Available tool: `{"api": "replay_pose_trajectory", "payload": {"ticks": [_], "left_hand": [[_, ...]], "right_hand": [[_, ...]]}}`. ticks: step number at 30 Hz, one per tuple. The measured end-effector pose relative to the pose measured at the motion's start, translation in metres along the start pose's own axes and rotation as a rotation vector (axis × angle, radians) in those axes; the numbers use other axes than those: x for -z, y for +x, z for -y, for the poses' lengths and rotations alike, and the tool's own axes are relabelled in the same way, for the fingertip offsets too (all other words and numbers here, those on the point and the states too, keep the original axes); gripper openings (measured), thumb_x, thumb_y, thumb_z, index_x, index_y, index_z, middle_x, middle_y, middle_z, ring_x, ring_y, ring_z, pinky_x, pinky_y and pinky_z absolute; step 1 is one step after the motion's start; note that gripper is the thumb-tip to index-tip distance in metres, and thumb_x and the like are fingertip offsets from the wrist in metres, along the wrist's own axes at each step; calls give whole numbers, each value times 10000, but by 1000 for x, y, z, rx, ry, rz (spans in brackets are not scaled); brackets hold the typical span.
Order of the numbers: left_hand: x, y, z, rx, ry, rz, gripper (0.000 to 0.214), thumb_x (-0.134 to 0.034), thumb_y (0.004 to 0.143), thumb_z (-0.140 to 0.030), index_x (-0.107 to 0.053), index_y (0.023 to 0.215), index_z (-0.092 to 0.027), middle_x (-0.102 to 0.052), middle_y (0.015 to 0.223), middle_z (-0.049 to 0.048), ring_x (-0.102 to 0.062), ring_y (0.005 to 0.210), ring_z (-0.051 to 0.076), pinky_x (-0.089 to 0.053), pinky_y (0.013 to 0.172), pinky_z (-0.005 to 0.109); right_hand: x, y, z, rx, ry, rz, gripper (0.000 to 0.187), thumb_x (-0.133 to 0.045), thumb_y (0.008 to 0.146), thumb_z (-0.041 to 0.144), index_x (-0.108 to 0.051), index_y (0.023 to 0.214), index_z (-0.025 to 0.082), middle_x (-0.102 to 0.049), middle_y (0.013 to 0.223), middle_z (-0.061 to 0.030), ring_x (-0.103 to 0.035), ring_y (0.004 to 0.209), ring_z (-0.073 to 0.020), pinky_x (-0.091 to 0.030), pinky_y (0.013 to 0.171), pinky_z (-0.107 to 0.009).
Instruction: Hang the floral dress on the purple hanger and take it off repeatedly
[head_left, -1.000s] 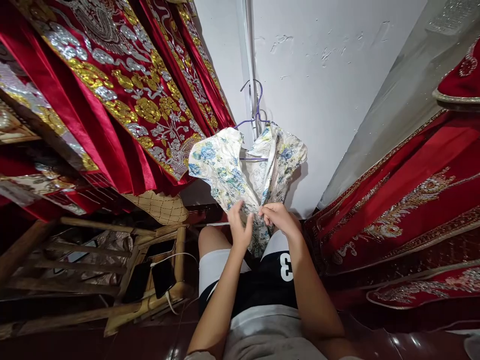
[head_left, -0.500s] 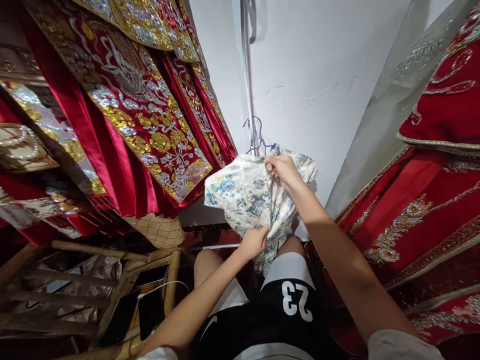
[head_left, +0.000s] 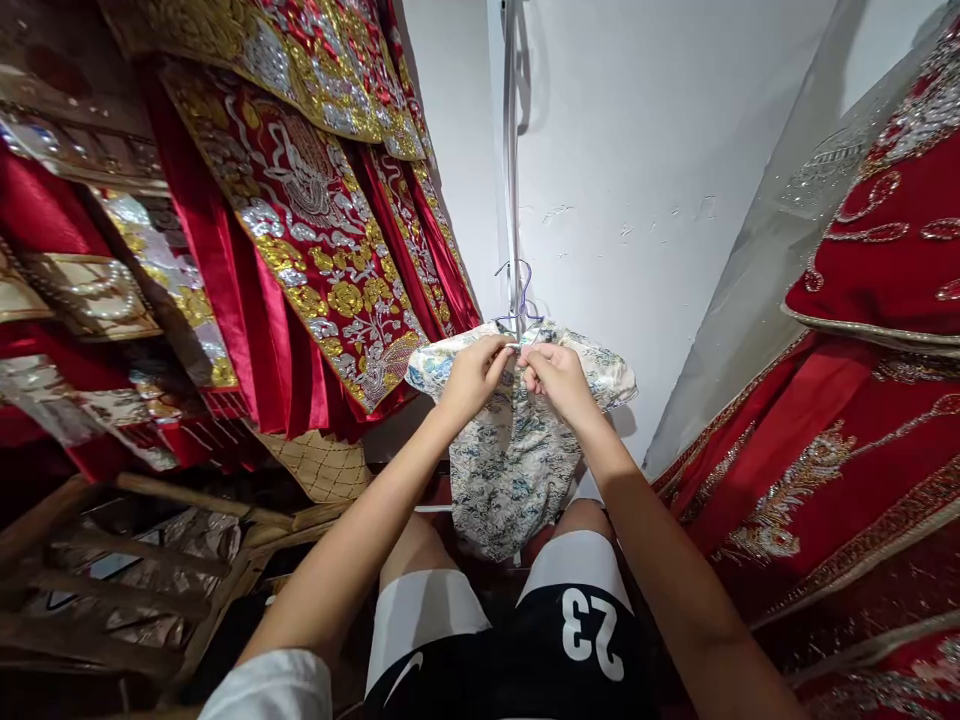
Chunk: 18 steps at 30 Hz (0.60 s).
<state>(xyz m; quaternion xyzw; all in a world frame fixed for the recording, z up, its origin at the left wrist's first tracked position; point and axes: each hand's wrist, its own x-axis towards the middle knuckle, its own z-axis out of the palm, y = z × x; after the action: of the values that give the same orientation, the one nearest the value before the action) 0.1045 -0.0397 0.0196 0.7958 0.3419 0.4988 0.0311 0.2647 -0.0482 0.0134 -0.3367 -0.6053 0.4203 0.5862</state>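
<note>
A short-sleeved floral shirt [head_left: 506, 480], cream with blue and green print, hangs on a thin purple hanger [head_left: 526, 288] in front of me. At its neckline my left hand [head_left: 478, 375] is closed, thumb and fingertips pinching the collar's left side. My right hand [head_left: 556, 380] faces it, fingers curled and pinched on the right side of the opening. The two sets of fingertips nearly meet; any small fastener between them is too hidden to make out. Both sleeves spread out to the sides, and the body drops towards my knees.
A metal pole [head_left: 511, 170] runs up the white wall [head_left: 637, 120] behind the hanger. Red and gold embroidered garments [head_left: 300, 200] hang at left, with more beaded red garments [head_left: 862, 400] at right. A wooden chair [head_left: 135, 590] stands at lower left.
My left hand has risen from the shirt's lower front to the neckline, beside my right hand. The shirt's front, gathered and folded before, now hangs straight down.
</note>
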Motion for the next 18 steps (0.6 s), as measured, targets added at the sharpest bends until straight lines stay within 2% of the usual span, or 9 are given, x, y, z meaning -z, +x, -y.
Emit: {"api": "replay_pose_trajectory", "payload": {"ticks": [3, 8, 11, 13, 15, 18], "left_hand": [[0, 5, 4, -58, 129, 6, 215, -513, 992, -310, -685, 954, -186, -718, 893, 64, -631, 827, 206, -455, 807, 318], [-8, -14, 13, -4, 265, -18, 202, -544, 992, -326, -687, 930, -198, -732, 889, 55, -617, 895, 224, -394, 911, 367], [-13, -16, 6, -18, 230, -51, 211, -549, 1004, -336, -672, 900, -200, -726, 885, 39, -612, 902, 216, -384, 916, 370], [-13, -9, -2, -36, 170, -150, 208, -564, 1004, -330, -661, 884, -191, -713, 895, 30, -610, 921, 203, -392, 926, 368], [-5, 1, -5, -12, 76, -285, 219, -568, 1011, -344, -653, 902, -174, -692, 923, 24, -609, 951, 185, -412, 934, 360], [25, 9, 18, 118, -95, -479, 268, -548, 1031, -406, -628, 982, -155, -651, 987, 8, -597, 1020, 157, -439, 943, 345]], "right_hand": [[-2, -2, -20, 63, -65, -76, 294, -609, 860, 436, -584, 680, 205, -487, 482, 42, -403, 445, -106, -286, 470, -249], [-7, -5, -47, 28, -90, -122, 331, -593, 869, 475, -567, 660, 218, -412, 478, 54, -345, 448, -111, -241, 482, -269], [-9, 0, -51, 19, -46, -144, 296, -590, 873, 420, -574, 663, 213, -440, 495, 48, -378, 465, -115, -270, 499, -267], [-10, 2, -54, -1, -83, -165, 275, -592, 860, 361, -571, 634, 206, -450, 500, 44, -383, 479, -113, -271, 508, -264], [-10, -3, -63, -50, -140, -162, 282, -597, 839, 324, -551, 588, 204, -436, 491, 45, -384, 490, -111, -268, 515, -261], [-11, -31, -80, -145, -127, -148, 277, -592, 807, 303, -529, 555, 207, -410, 470, 50, -375, 482, -108, -261, 510, -259]]}}
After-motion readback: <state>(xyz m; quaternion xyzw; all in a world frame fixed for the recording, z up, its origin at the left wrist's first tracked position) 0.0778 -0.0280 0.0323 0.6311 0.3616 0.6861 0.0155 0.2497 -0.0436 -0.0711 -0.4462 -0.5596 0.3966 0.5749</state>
